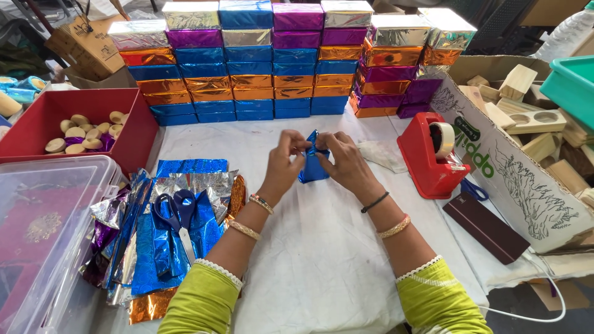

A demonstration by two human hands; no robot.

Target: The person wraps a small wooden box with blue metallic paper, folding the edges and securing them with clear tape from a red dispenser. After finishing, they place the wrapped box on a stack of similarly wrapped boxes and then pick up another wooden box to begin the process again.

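Note:
A small block wrapped in shiny blue foil (pixel 313 166) stands on the white tablecloth at the middle of the table. My left hand (pixel 286 162) pinches its left upper edge, and my right hand (pixel 344 162) pinches the foil at its top right. Both hands fold the foil ends together over the block. A stack of foil sheets (pixel 162 238) in blue, silver, purple and orange lies to the left, with blue-handled scissors (pixel 177 213) on top.
A wall of foil-wrapped boxes (pixel 272 68) stands along the back. A red tape dispenser (pixel 430 154) sits right, beside a cardboard box of wooden blocks (pixel 526 124). A red tray of wooden discs (pixel 80 130) and a clear plastic bin (pixel 49 235) are left.

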